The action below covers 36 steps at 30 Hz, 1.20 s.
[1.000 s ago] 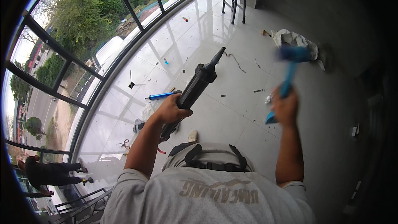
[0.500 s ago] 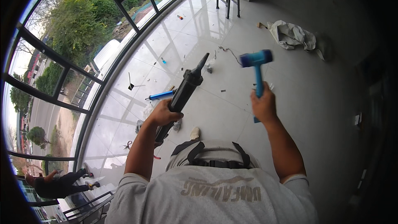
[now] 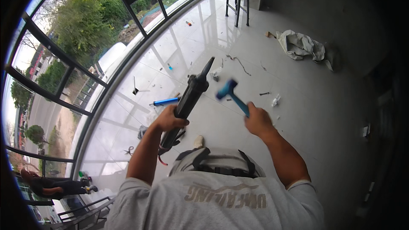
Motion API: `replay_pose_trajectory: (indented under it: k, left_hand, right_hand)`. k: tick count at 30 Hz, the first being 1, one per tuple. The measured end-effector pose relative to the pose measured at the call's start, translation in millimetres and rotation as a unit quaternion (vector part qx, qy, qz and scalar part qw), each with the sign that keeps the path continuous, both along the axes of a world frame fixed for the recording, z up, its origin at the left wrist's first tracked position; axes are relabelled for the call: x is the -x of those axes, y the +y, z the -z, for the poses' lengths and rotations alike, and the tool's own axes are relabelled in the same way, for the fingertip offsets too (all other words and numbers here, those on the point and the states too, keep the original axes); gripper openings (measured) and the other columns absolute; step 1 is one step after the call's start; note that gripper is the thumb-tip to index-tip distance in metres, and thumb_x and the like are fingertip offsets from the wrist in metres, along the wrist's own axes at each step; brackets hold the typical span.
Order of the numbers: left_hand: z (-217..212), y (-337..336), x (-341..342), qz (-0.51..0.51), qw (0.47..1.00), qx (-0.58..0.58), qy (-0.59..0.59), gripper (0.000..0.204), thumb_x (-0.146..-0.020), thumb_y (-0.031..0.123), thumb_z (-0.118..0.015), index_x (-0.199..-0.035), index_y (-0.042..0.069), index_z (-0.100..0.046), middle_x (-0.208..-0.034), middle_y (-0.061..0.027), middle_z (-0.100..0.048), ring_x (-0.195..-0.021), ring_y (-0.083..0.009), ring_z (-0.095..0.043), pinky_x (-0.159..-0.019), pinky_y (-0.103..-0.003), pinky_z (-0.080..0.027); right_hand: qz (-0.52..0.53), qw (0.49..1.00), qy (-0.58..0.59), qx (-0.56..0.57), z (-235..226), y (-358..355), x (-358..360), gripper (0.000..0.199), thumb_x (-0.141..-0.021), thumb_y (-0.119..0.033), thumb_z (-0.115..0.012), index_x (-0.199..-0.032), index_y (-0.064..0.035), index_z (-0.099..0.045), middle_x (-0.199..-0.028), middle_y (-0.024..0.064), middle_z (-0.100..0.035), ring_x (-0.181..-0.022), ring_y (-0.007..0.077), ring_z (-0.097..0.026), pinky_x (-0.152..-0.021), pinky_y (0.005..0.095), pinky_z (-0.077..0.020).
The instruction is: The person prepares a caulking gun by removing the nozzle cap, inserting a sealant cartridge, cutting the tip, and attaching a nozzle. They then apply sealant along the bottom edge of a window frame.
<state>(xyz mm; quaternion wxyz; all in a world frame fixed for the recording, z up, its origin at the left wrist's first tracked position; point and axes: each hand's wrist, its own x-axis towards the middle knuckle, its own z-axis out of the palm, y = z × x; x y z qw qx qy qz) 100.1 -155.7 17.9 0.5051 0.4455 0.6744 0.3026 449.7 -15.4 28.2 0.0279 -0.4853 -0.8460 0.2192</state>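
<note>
My left hand [image 3: 169, 120] is wrapped round the barrel of a black caulking gun [image 3: 191, 96]. Its tapered nozzle points up and away from me, and the rear end slants down toward my waist. My right hand [image 3: 259, 119] grips the handle of a blue mallet [image 3: 238, 100], whose dark blue head tilts left toward the gun without touching it. The mallet head is slightly blurred. Beyond the gun's barrel a blue tube-shaped tool [image 3: 166, 102] lies on the floor, its right end hidden behind the gun.
Scraps and crumpled plastic [image 3: 276, 99] litter the tiled floor. A grey cloth bundle [image 3: 300, 46] lies far right, near black stand legs [image 3: 237, 0]. Framed windows [image 3: 64, 55] curve along the left. Another person [image 3: 53, 186] is at the lower left, by black railings [image 3: 91, 213].
The mallet has swung left and down toward the caulking gun, its head turning from upright to tilted left. My right hand has moved left and nearer. My left hand keeps its grip.
</note>
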Motion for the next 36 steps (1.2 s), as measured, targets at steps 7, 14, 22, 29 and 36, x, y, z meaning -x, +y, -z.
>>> replay_pose_trajectory:
  k: [7,14,22,29,36]
  left_hand:
    - [8,-6,14,-0.021,0.999,-0.041,0.012,0.039,-0.071,0.013,-0.082,-0.101,-0.003,-0.062,-0.086,-0.0070,-0.064,-0.071,-0.0160,-0.067,-0.066,-0.033,-0.058]
    - [-6,37,-13,0.002,0.996,-0.028,0.081,0.044,-0.074,0.019,-0.082,-0.109,-0.002,-0.065,-0.088,-0.0111,-0.069,-0.072,-0.0202,-0.069,-0.067,-0.033,-0.057]
    - [2,37,-19,0.034,0.993,-0.076,0.085,0.048,-0.070,0.023,-0.083,-0.108,0.001,-0.066,-0.082,-0.0113,-0.070,-0.075,-0.0204,-0.068,-0.071,-0.035,-0.054]
    - [-6,26,1,-0.013,0.993,-0.113,0.040,0.050,-0.070,0.026,-0.082,-0.108,-0.001,-0.065,-0.081,-0.0135,-0.068,-0.075,-0.0220,-0.066,-0.073,-0.036,-0.052]
    - [-39,10,37,-0.054,0.983,-0.116,0.131,0.050,-0.069,0.029,-0.084,-0.106,0.002,-0.063,-0.088,-0.0175,-0.069,-0.084,-0.0312,-0.068,-0.079,-0.041,-0.052]
  right_hand:
    - [0.053,0.969,0.221,0.096,-19,16,-14,0.019,-0.091,-0.014,-0.069,-0.100,-0.0022,-0.057,-0.070,0.0141,-0.062,-0.063,0.0288,-0.067,-0.065,0.0410,-0.0553]
    - [-0.400,0.908,0.127,-0.011,-76,-59,71,0.025,-0.080,-0.024,-0.080,-0.091,-0.0093,-0.064,-0.075,0.0115,-0.070,-0.069,0.0332,-0.070,-0.065,0.0413,-0.0559]
    - [-0.581,0.764,0.237,-0.149,-43,-87,155,0.014,-0.076,-0.018,-0.073,-0.081,-0.0116,-0.062,-0.069,0.0046,-0.063,-0.064,0.0235,-0.066,-0.059,0.0388,-0.0511]
    - [-0.627,0.754,0.194,-0.028,-39,-95,217,0.018,-0.085,-0.021,-0.071,-0.094,-0.0067,-0.067,-0.083,0.0104,-0.070,-0.079,0.0294,-0.072,-0.071,0.0405,-0.0567]
    - [-0.571,0.765,0.278,0.110,-57,-93,242,0.027,-0.085,-0.022,-0.077,-0.103,-0.0023,-0.072,-0.100,0.0149,-0.072,-0.089,0.0316,-0.071,-0.079,0.0411,-0.0576]
